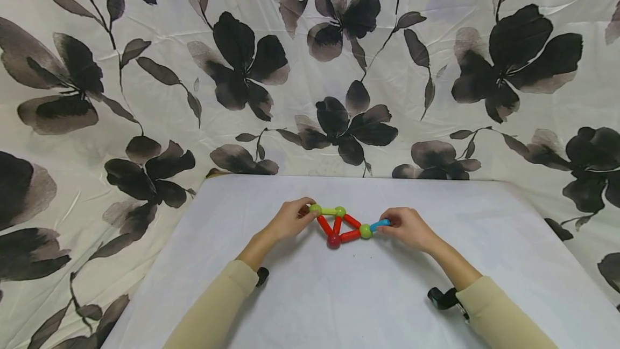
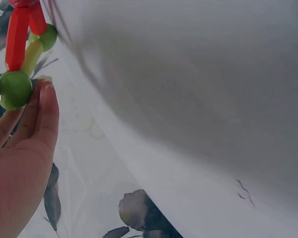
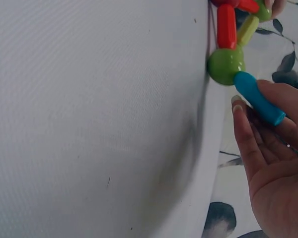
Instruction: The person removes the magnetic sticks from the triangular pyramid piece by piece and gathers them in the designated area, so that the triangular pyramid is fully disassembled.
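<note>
Between the two hands is a framework of coloured rods and balls. Its red rods meet at a red ball, and a yellow-green rod runs along its far side. My left hand pinches the green ball at the left corner between thumb and fingers. At the right end sits another green ball, with a slightly curved blue rod joined to it. Thumb and fingers of my right hand pinch this blue rod. A third green ball stands at the far middle.
A white-covered table lies under the hands. Behind it hangs a pale cloth with dark flowers, reaching down the sides. A black wrist device sits at the right sleeve.
</note>
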`<state>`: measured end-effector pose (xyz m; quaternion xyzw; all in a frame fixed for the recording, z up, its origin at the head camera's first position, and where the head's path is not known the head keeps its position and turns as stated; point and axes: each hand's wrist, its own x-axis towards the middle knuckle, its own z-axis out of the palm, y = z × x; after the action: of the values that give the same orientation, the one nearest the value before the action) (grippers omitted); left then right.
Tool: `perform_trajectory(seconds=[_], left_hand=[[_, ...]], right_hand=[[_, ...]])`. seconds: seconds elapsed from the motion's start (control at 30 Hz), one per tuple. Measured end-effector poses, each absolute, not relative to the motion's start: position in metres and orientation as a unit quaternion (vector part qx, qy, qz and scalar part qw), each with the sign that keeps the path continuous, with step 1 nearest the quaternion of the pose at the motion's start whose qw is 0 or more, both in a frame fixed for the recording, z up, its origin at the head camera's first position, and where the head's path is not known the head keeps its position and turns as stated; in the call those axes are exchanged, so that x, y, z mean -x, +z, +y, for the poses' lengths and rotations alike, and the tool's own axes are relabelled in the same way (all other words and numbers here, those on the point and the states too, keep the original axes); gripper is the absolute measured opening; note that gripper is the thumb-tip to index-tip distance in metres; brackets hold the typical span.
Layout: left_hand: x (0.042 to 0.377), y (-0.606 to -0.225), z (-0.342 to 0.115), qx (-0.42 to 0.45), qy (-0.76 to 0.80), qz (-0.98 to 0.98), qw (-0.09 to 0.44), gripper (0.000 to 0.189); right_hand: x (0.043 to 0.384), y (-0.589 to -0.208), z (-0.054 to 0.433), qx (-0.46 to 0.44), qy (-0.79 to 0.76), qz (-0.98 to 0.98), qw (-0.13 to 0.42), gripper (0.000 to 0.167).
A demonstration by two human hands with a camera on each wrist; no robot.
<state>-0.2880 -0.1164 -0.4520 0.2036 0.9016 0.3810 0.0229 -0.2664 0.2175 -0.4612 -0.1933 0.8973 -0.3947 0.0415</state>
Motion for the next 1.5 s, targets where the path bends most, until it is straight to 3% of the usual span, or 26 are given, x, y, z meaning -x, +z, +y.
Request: perform_trajectory(seconds=[0.4, 0.63, 1.1, 1.5], left_hand=[[0.286, -0.459, -0.127, -0.236, 0.359, 0.903, 0.006, 0.024], [0.286, -0.459, -0.128, -0.207, 0.350, 0.912, 0.050, 0.024], [0.283, -0.462, -0.136, -0.218, 0.324, 0.916, 0.090, 0.024], [0.284, -0.468, -0.137, -0.232, 0.312, 0.918, 0.080, 0.022]], right_hand=[[0.271, -0.467, 0.229, 0.212, -0.398, 0.891, 0.056, 0.016], [0.273, -0.471, 0.233, 0.216, -0.398, 0.890, 0.059, 0.015], [0.275, -0.474, 0.236, 0.220, -0.371, 0.900, 0.058, 0.015], [0.276, -0.476, 0.235, 0.217, -0.374, 0.898, 0.080, 0.014]])
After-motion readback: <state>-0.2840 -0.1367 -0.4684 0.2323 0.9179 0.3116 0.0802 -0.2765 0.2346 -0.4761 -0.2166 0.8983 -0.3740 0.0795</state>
